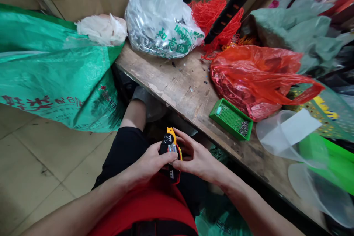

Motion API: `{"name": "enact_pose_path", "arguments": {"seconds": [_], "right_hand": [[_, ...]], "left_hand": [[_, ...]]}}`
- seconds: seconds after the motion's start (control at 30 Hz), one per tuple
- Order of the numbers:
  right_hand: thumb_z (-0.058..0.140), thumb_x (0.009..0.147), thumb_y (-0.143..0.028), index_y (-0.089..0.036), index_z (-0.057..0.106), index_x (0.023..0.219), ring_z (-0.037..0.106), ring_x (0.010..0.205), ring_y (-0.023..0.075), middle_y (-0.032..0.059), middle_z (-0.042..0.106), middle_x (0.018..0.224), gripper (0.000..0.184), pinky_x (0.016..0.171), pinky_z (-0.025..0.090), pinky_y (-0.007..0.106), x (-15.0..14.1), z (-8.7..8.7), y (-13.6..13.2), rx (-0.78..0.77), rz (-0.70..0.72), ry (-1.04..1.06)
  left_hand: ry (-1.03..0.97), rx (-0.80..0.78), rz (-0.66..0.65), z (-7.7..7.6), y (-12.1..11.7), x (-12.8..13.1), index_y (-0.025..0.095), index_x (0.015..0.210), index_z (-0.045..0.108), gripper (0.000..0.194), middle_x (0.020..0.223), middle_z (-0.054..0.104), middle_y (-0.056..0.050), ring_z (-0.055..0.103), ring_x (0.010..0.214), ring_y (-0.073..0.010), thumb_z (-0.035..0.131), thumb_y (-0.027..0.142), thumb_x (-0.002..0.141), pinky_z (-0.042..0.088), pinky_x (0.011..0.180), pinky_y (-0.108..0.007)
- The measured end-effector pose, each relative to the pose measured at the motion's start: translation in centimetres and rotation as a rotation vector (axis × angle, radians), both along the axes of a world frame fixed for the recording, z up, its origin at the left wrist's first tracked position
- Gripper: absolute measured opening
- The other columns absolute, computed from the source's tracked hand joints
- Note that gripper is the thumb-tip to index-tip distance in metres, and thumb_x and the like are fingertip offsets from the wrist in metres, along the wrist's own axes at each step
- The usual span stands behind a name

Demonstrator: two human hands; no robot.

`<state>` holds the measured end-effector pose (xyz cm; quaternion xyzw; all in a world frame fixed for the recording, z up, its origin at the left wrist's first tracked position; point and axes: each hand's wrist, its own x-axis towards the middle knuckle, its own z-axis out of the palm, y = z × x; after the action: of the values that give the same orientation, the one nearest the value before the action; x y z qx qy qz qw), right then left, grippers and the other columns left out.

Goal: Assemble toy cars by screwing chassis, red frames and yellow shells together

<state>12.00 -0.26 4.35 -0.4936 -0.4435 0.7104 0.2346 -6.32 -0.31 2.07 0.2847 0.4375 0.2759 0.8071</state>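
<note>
Above my lap, both hands hold a small black, yellow and red plastic toy (172, 148), which looks like a toy car. My left hand (151, 159) grips its left side, with the thumb laid across a clear or silvery part in its middle. From the right, my right hand (197, 158) closes round it, the thumb near the left thumb and the fingers reaching along the far end. The fingers partly cover the toy. On the bench beyond my right hand sits a green plastic tray (227, 115) with a heap of small screws (243, 128) in one end.
A wooden bench (177, 81) runs diagonally past my knees. It carries a clear bag of parts (163, 22), a red plastic bag (254, 77), red netting (204, 14), a black-and-orange pole (229, 11) and clear plastic cups (276, 143). A big green sack (55, 70) stands left.
</note>
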Motion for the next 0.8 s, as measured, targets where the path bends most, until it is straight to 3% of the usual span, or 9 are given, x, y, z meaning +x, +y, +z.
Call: {"name": "enact_pose_path", "arguments": {"seconds": [0.17, 0.33, 0.47, 0.63, 0.8], "right_hand": [[0.076, 0.068, -0.014, -0.027, 0.037, 0.156, 0.064, 0.124, 0.0272, 0.01, 0.061, 0.143, 0.097, 0.097, 0.058, 0.04, -0.7, -0.4, -0.7, 0.065, -0.037, -0.097], [0.072, 0.069, -0.013, -0.027, 0.038, 0.156, 0.065, 0.122, 0.0265, 0.0093, 0.06, 0.145, 0.094, 0.101, 0.056, 0.042, -0.8, -0.8, -1.0, 0.074, 0.003, -0.104], [0.071, 0.071, -0.01, -0.029, 0.038, 0.156, 0.064, 0.125, 0.0255, 0.0068, 0.061, 0.144, 0.093, 0.108, 0.052, 0.043, -0.4, -0.6, -0.4, 0.119, 0.071, -0.081], [0.069, 0.072, -0.006, -0.033, 0.037, 0.156, 0.061, 0.13, 0.0259, 0.0046, 0.058, 0.149, 0.094, 0.105, 0.054, 0.041, 0.2, 0.2, 0.7, 0.05, 0.162, -0.017], [0.07, 0.073, -0.007, -0.032, 0.039, 0.156, 0.059, 0.134, 0.0261, 0.0057, 0.056, 0.152, 0.091, 0.11, 0.05, 0.043, 0.3, 0.3, 1.1, 0.047, 0.162, 0.012]], "left_hand": [[0.07, 0.081, 0.017, -0.7, -0.4, 0.3, 0.014, 0.095, 0.069, 0.021, 0.086, 0.07, -0.001, 0.062, 0.08, -0.0159, 0.072, 0.021, 0.075, 0.05, 0.074, -0.028], [0.112, 0.106, 0.008, -1.3, -0.9, 0.0, 0.014, 0.098, 0.069, 0.025, 0.09, 0.071, -0.004, 0.063, 0.084, -0.0187, 0.073, 0.024, 0.075, 0.051, 0.077, -0.031], [0.106, 0.102, 0.009, -1.0, -0.9, -0.2, 0.014, 0.098, 0.068, 0.026, 0.09, 0.072, -0.004, 0.064, 0.084, -0.0196, 0.075, 0.029, 0.077, 0.052, 0.078, -0.032], [0.076, 0.079, 0.029, -0.4, -0.9, 0.0, 0.013, 0.1, 0.069, 0.033, 0.093, 0.073, -0.007, 0.066, 0.087, -0.0217, 0.078, 0.036, 0.078, 0.053, 0.081, -0.034], [0.16, 0.119, 0.052, 0.1, -0.6, 0.4, 0.012, 0.101, 0.07, 0.037, 0.098, 0.076, -0.011, 0.069, 0.092, -0.0275, 0.077, 0.037, 0.075, 0.054, 0.085, -0.039]]}}
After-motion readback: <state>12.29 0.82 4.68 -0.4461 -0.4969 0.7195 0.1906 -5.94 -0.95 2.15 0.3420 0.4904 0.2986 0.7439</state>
